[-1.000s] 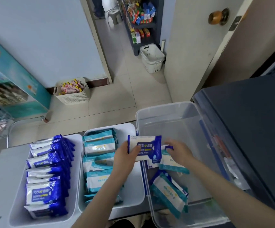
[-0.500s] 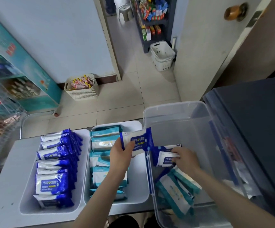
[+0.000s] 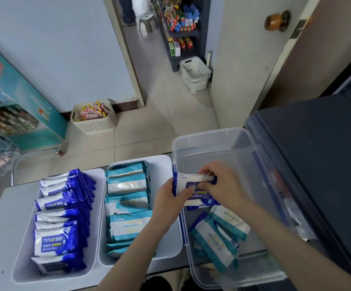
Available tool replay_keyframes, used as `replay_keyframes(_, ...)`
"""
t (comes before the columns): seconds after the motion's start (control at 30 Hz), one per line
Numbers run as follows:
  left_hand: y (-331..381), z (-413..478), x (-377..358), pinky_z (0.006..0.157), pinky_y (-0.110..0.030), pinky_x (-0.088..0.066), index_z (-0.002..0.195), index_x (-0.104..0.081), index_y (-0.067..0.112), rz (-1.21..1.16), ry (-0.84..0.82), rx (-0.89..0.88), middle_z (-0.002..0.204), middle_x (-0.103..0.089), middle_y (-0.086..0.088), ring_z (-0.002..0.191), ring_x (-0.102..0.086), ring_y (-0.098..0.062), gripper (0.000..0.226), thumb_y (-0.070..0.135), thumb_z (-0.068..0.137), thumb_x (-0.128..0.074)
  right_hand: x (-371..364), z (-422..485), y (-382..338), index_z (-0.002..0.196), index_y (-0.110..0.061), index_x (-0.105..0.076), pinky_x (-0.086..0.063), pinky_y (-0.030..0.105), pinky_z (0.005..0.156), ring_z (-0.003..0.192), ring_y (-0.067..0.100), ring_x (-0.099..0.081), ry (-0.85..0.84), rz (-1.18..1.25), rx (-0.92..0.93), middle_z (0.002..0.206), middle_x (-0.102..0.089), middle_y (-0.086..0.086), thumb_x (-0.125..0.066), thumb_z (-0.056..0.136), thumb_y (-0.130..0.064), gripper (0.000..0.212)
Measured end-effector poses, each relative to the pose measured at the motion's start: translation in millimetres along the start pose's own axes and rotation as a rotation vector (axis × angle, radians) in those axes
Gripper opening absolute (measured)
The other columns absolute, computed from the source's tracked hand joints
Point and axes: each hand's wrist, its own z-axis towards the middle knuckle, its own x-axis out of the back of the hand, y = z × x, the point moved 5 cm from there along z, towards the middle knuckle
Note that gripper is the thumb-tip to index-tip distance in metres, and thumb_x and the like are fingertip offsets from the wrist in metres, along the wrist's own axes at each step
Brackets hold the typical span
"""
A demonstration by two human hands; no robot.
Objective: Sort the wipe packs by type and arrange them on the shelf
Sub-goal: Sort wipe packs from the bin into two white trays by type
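My left hand (image 3: pixel 170 201) and my right hand (image 3: pixel 222 185) both grip dark blue wipe packs (image 3: pixel 191 185) stacked together, held over the left edge of the clear plastic bin (image 3: pixel 204 141). Several teal wipe packs (image 3: pixel 218 234) lie loose in the bin's bottom. A white tray (image 3: pixel 99 175) on the left holds a row of several dark blue packs (image 3: pixel 61 217). The middle white tray (image 3: pixel 162 162) holds several teal packs (image 3: pixel 128 202).
Both trays sit on a grey shelf top (image 3: pixel 0 217). A dark cabinet (image 3: pixel 317 164) stands on the right beside the bin. On the floor beyond are a basket of snacks (image 3: pixel 92 116) and an empty white basket (image 3: pixel 195 74).
My right hand lifted a second blue pack out of the bin and brought it against the pack in my left hand; the two packs are now held together.
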Motion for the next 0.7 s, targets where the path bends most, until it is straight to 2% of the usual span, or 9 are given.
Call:
replay_keyframes(0.07,-4.4,-1.7,4.0,0.060,-0.013,-0.052,0.087,-0.059,0.034,-0.035,0.035,0.016,0.076,-0.068,0.014,0.069,-0.066,0.004,0.014,0.021,0.089,-0.066,-0.5,-3.9,9.2,0.112,-0.026,-0.056,-0.046,0.022,0.082,0.095,0.005,-0.051,0.014,0.017,-0.058,0.106,-0.050,-0.012,-0.074,0.079,-0.022,0.037)
replay_keyframes(0.13,-11.8,-2.7,10.7,0.064,-0.020,-0.056,0.096,-0.062,0.026,-0.077,0.103,0.061,0.081,-0.070,0.011,0.072,-0.068,-0.002,0.008,0.022,0.090,-0.065,-1.3,-9.9,32.9,0.119,-0.025,-0.053,-0.047,0.023,0.080,0.097,0.006,-0.054,0.031,0.068,-0.188,0.111,-0.053,-0.010,-0.069,0.084,-0.024,0.038)
replay_keyframes(0.2,-19.2,-3.3,18.0,0.068,-0.027,-0.058,0.099,-0.061,0.022,-0.160,0.172,0.127,0.085,-0.070,0.008,0.076,-0.069,-0.008,0.010,0.023,0.090,-0.065,-6.1,-22.8,60.6,0.111,-0.023,-0.059,-0.045,0.023,0.075,0.089,0.009,-0.057,-0.009,-0.017,-0.328,0.105,-0.060,-0.008,-0.064,0.088,-0.027,0.023)
replay_keyframes(0.27,-21.7,-3.8,24.0,0.066,-0.026,-0.056,0.092,-0.057,0.028,-0.203,0.214,0.164,0.085,-0.068,0.009,0.077,-0.068,-0.007,0.009,0.023,0.090,-0.065,-25.5,-41.5,85.6,0.096,-0.022,-0.065,-0.047,0.027,0.071,0.082,0.013,-0.061,-0.212,-0.195,-0.409,0.095,-0.068,-0.003,-0.062,0.088,-0.029,0.012)
replay_keyframes(0.33,-20.7,-5.1,26.3,0.063,-0.024,-0.054,0.086,-0.053,0.031,-0.214,0.226,0.171,0.084,-0.066,0.012,0.077,-0.066,-0.006,0.015,0.023,0.090,-0.066,-52.6,-65.7,99.8,0.085,-0.020,-0.065,-0.045,0.027,0.065,0.082,0.017,-0.064,-0.448,-0.350,-0.408,0.088,-0.068,-0.001,-0.062,0.085,-0.035,0.015)
replay_keyframes(0.4,-20.5,-6.2,25.4,0.061,-0.022,-0.053,0.085,-0.052,0.032,-0.221,0.225,0.174,0.083,-0.065,0.012,0.077,-0.066,-0.006,0.017,0.022,0.089,-0.066,-72.0,-84.3,106.2,0.076,-0.023,-0.052,-0.039,0.026,0.057,0.083,0.016,-0.061,-0.549,-0.426,-0.386,0.081,-0.060,-0.006,-0.063,0.082,-0.040,0.021)
replay_keyframes(0.5,-20.6,-8.7,22.2,0.060,-0.021,-0.053,0.086,-0.053,0.031,-0.238,0.213,0.183,0.084,-0.066,0.010,0.077,-0.066,-0.007,0.017,0.021,0.089,-0.067,-80.4,-90.7,110.3,0.068,-0.030,-0.035,-0.029,0.020,0.050,0.076,0.012,-0.052,-0.495,-0.404,-0.388,0.071,-0.045,-0.013,-0.065,0.081,-0.038,0.034)
replay_keyframes(0.6,-22.0,-11.2,22.9,0.057,-0.019,-0.051,0.086,-0.052,0.031,-0.242,0.214,0.193,0.085,-0.065,0.011,0.076,-0.066,-0.007,0.018,0.022,0.089,-0.067,-81.0,-84.0,115.3,0.067,-0.029,-0.041,-0.035,0.022,0.053,0.077,0.013,-0.055,-0.444,-0.323,-0.403,0.073,-0.052,-0.012,-0.067,0.079,-0.031,0.028)
replay_keyframes(0.7,-22.3,-13.1,25.9,0.053,-0.016,-0.050,0.086,-0.052,0.032,-0.268,0.225,0.197,0.084,-0.065,0.011,0.073,-0.066,-0.006,0.019,0.021,0.088,-0.067,-60.2,-67.8,128.5,0.077,-0.029,-0.050,-0.044,0.027,0.064,0.082,0.015,-0.059,-0.298,-0.312,-0.440,0.087,-0.062,-0.008,-0.065,0.082,-0.021,0.017)
